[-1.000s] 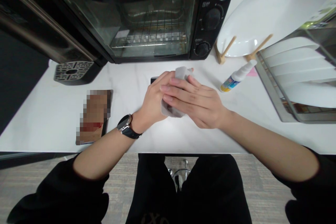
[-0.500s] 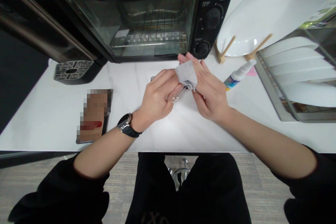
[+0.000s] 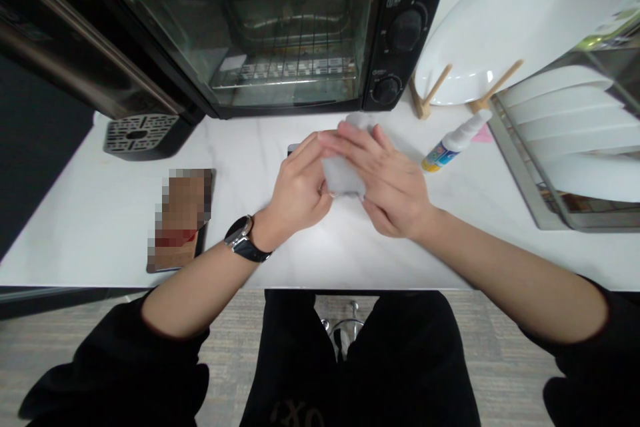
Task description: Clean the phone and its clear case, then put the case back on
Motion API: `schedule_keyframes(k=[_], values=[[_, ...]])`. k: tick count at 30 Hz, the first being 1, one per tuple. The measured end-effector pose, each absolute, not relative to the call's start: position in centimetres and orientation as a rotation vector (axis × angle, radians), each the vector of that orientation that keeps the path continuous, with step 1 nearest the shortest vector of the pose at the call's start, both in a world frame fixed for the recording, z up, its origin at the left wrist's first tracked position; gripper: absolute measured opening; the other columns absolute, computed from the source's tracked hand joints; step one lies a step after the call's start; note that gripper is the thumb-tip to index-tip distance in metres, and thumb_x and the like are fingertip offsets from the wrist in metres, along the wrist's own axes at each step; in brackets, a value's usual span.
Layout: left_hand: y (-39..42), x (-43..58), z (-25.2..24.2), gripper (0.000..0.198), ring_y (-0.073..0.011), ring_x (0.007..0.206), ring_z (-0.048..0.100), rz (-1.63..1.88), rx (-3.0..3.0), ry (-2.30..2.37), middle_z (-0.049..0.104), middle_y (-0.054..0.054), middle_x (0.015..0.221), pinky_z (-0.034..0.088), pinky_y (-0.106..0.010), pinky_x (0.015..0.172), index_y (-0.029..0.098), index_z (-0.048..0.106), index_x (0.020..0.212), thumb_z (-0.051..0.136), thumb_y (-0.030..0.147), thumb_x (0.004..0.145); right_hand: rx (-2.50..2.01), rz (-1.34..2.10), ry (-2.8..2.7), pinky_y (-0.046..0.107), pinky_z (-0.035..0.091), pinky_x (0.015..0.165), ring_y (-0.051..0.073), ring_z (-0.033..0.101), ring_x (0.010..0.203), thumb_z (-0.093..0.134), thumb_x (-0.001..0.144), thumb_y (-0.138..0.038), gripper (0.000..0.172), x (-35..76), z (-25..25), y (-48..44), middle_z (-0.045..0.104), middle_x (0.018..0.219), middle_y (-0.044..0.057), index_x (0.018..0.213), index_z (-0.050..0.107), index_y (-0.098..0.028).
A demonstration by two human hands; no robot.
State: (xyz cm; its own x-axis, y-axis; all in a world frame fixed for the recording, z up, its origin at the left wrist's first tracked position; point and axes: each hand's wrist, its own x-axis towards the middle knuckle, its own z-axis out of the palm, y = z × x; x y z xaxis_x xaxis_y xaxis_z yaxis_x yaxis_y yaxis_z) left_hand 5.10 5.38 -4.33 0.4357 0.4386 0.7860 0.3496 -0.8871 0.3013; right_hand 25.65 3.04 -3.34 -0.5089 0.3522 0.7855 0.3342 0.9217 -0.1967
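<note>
Gray cloth (image 3: 343,177), mid-frame, has just flattened over the clear lens (image 3: 336,195), so coverage looks fuller; right hand (image 3: 393,183) fingers lie close together on top, left hand (image 3: 299,185) curled beside, pinch hidden.

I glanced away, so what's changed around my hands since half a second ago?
Your right hand swung its fingers left, from pointing toward the oven to reaching over the gray cloth to the left hand. The cloth came lower, covering where a clear piece showed. Nothing was visibly let go. The left hand and spray bottle stayed put.
</note>
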Motion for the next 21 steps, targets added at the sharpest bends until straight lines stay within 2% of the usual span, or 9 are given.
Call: schedule_keyframes(k=[3,5,9,12,17,21], values=[[5.4,5.2,-3.6,0.016,-0.0252,0.106,0.072,1.507,2.660,0.630,0.069,-0.009,0.114,0.062,-0.044,0.086,0.023,0.063,0.114,0.048,0.031,0.112,-0.585,0.010,-2.043,0.064,0.031,0.138,0.028,0.041,0.166,0.032,0.113,-0.028,0.060,26.0,-3.9,4.0,0.055,0.172,0.002,0.173,0.035,-0.036],[5.2,5.3,-3.2,0.013,-0.0239,0.103,0.072,1.493,2.649,0.649,0.068,-0.008,0.111,0.062,-0.043,0.086,0.023,0.063,0.113,0.050,0.025,0.111,-0.593,-0.009,-2.010,0.065,0.034,0.136,0.029,0.042,0.165,0.035,0.113,-0.030,0.058,26.1,-4.2,4.4,0.055,0.172,0.002,0.170,0.039,-0.036],[5.2,5.4,-3.2,0.015,-0.0237,0.102,0.072,1.494,2.656,0.667,0.069,-0.008,0.110,0.063,-0.043,0.084,0.023,0.063,0.112,0.049,0.027,0.112,-0.559,-0.022,-2.011,0.062,0.034,0.137,0.026,0.039,0.167,0.034,0.112,-0.024,0.062,26.1,-4.4,4.4,0.053,0.173,0.004,0.173,0.032,-0.034],[5.5,5.2,-3.7,0.020,-0.0247,0.105,0.073,1.525,2.692,0.640,0.071,-0.009,0.112,0.065,-0.044,0.084,0.023,0.062,0.115,0.045,0.033,0.114,-0.505,-0.020,-2.034,0.062,0.034,0.137,0.026,0.037,0.168,0.034,0.111,-0.025,0.063,25.9,-4.3,4.0,0.055,0.172,0.001,0.173,0.031,-0.037],[5.9,4.4,-4.5,0.037,-0.0259,0.122,0.073,1.430,2.686,0.636,0.074,-0.011,0.132,0.066,-0.044,0.100,0.025,0.056,0.138,0.055,0.050,0.110,-0.465,0.016,-2.167,0.054,0.032,0.140,0.023,0.046,0.163,0.028,0.112,-0.028,0.066,25.3,-3.9,3.1,0.058,0.168,-0.005,0.175,0.021,-0.043],[5.7,4.1,-4.7,0.042,-0.0282,0.128,0.073,1.324,2.600,0.688,0.072,-0.010,0.139,0.062,-0.047,0.108,0.027,0.055,0.139,0.059,0.055,0.108,-0.447,0.012,-2.190,0.050,0.031,0.140,0.021,0.048,0.162,0.024,0.113,-0.028,0.068,25.1,-3.3,2.8,0.059,0.168,-0.004,0.178,0.010,-0.041]])
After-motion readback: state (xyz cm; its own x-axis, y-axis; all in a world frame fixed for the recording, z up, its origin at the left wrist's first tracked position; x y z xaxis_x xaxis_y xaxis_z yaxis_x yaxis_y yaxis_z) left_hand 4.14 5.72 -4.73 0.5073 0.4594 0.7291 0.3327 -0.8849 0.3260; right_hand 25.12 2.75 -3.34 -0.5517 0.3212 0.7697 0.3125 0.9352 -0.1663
